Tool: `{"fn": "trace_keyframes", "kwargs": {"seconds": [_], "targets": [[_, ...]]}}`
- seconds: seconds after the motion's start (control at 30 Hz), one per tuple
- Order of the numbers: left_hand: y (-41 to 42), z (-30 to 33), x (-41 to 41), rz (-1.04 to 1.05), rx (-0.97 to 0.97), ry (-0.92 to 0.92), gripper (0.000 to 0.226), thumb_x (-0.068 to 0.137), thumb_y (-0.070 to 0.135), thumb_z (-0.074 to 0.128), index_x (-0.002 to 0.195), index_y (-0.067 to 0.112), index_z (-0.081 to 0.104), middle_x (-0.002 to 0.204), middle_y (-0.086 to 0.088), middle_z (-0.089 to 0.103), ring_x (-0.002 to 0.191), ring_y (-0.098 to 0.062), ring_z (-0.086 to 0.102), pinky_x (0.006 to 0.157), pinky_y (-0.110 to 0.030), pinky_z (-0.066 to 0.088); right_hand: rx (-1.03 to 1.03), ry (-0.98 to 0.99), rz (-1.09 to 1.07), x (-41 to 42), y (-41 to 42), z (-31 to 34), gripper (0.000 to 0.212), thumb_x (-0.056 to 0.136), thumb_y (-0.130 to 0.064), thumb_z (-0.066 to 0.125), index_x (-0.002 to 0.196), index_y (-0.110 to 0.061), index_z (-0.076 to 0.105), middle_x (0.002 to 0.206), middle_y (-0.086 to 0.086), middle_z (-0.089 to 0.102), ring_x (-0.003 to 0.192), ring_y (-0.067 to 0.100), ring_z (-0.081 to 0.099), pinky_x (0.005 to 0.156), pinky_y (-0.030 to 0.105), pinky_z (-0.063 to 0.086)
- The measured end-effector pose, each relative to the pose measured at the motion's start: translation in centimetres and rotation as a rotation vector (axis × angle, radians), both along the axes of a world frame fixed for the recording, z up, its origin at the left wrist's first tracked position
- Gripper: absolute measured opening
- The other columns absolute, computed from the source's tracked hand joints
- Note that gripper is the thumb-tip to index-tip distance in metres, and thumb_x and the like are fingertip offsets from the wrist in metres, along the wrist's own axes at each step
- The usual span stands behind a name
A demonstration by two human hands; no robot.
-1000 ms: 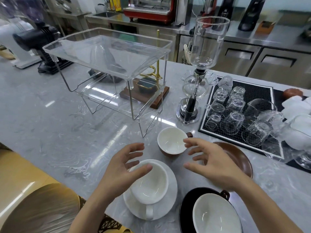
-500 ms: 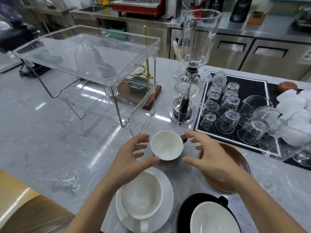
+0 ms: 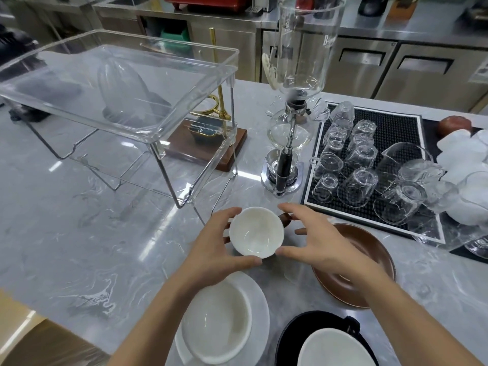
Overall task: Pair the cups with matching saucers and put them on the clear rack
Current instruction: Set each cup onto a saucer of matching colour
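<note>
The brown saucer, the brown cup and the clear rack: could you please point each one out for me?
brown saucer (image 3: 369,249), head view, bare inner surface.
brown cup (image 3: 256,231), head view, white inside.
clear rack (image 3: 169,75), head view, top tray floor.
</note>
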State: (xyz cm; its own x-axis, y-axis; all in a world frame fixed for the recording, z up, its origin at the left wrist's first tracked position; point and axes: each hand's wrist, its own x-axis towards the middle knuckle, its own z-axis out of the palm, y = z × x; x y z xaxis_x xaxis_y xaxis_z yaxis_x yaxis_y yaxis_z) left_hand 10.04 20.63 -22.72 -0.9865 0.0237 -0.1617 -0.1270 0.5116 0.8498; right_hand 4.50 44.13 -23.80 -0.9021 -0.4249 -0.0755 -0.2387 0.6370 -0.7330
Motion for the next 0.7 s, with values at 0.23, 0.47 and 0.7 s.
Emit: {"fn": "trace_keyframes", "kwargs": {"seconds": [0.23, 0.47, 0.7], "targets": [[0.3, -0.3, -1.0, -0.087, -0.095, -0.048, 0.119, 0.054, 0.03, 0.1, 0.153, 0.027, 0.036, 0.152, 0.013, 0.042, 0.141, -0.009, 0.039, 0.118, -0.039, 0.037, 0.008, -0.065, 0.063, -0.6, -0.4, -0.5, 0.104, 0.063, -0.048, 0.087, 0.152, -0.034, 0.035, 0.146, -0.02, 0.039, 0.129, 0.002, 0.045, 0.107, 0.028, 0.047], [0.6, -0.8, -1.7, -0.066, -0.07, -0.072, 0.121, 0.05, 0.02, 0.101, 0.152, 0.026, 0.036, 0.147, 0.012, 0.045, 0.134, -0.008, 0.044, 0.103, -0.018, 0.037, -0.002, -0.113, 0.111, -1.2, -0.9, -1.1, 0.105, 0.062, -0.036, 0.092, 0.151, -0.025, 0.038, 0.143, -0.011, 0.041, 0.119, 0.006, 0.051, 0.087, 0.0, 0.042], [0.6, -0.7, -1.9, -0.021, -0.016, -0.07, 0.114, 0.037, 0.031, 0.097, 0.14, 0.035, 0.048, 0.133, 0.011, 0.058, 0.121, -0.011, 0.058, 0.099, -0.043, 0.055, -0.026, -0.131, 0.105, -1.3, -1.4, -0.8, 0.105, 0.055, -0.031, 0.095, 0.146, -0.028, 0.044, 0.133, -0.01, 0.044, 0.12, 0.006, 0.05, 0.104, 0.026, 0.047]]}}
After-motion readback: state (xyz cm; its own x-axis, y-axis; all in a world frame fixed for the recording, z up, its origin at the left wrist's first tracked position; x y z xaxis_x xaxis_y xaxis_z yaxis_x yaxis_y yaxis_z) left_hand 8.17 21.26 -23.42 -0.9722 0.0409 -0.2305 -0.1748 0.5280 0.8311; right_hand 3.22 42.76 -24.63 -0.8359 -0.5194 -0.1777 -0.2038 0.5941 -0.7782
